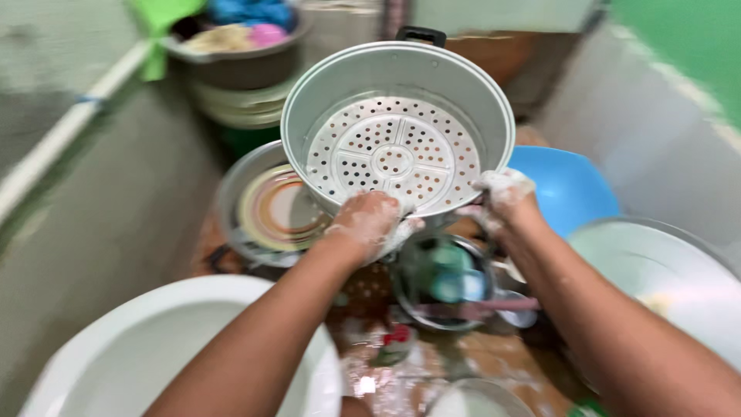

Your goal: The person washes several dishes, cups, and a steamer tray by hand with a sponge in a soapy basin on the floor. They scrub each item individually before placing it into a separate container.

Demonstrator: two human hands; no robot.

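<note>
A round metal steamer pot with a perforated bottom is tilted toward me, its black handle at the top. My left hand, covered in soap foam, presses against the pot's lower rim, and whether it holds a sponge is hidden by the foam. My right hand, also soapy, grips the pot's lower right edge. Below the hands sits a glass lid over a greenish item.
A metal basin holding a striped plate lies left of the pot. A blue bowl and a large metal lid are at the right. A white basin is near left. Stacked bowls with cloths stand behind.
</note>
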